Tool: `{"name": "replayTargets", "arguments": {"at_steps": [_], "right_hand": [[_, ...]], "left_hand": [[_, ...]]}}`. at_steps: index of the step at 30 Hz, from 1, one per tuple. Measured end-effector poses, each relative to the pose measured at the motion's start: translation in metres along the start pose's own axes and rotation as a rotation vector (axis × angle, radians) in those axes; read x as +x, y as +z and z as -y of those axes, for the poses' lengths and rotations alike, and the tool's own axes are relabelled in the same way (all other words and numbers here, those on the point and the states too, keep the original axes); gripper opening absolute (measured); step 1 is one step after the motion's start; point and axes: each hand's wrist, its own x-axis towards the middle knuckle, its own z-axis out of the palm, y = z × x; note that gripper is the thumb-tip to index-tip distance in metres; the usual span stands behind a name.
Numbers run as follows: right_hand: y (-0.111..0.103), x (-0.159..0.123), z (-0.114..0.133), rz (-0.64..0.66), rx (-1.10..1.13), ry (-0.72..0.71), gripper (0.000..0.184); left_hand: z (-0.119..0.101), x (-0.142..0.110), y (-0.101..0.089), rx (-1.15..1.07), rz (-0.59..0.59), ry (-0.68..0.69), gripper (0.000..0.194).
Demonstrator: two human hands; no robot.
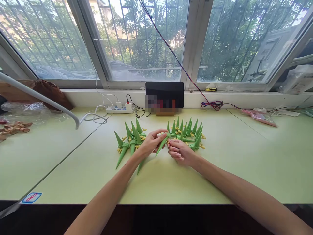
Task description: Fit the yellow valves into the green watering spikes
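Observation:
My left hand (153, 142) is closed around a green plant watering spike (161, 145) with a ribbed collar, its point angled down and toward me. My right hand (181, 151) pinches at the collar end of that spike, on a small yellow valve (168, 141) mostly covered by the fingers. Left of my left hand, several green watering spikes (122, 155) with yellow valves stand or lie in a cluster. Behind my right hand is another group of green spikes (189, 129), mostly pointing up. One more spike (140, 166) shows partly under my left forearm.
A tablet on a stand (164, 94) faces me at the back. A power strip (119, 109) with plugs and cables lies left of it. A white curved tube (49, 101) juts in from the left. Wooden pieces (16, 128) and a pink packet (260, 117) lie at the sides.

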Motion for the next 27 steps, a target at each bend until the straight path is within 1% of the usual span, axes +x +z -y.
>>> {"name": "replayTargets", "arguments": {"at_steps": [2,8,18,27], "right_hand": [[0.0019,0.0001,-0.0015,-0.013,-0.036,-0.039,0.039],[0.0047,0.0027,-0.0084,-0.112,-0.224,-0.206,0.041],[0.0041,0.0017,-0.0086,-0.167,-0.397,-0.246,0.041],[0.0057,0.0015,-0.0081,-0.193,-0.468,-0.253,0.040]], "left_hand": [[0.0003,0.0003,0.0006,-0.008,-0.008,-0.016,0.054],[0.0026,0.0018,0.0014,-0.030,-0.021,-0.071,0.056],[0.0005,0.0013,0.0031,-0.003,-0.037,-0.102,0.057],[-0.0021,0.0000,0.0021,0.044,-0.019,-0.085,0.053]]}}
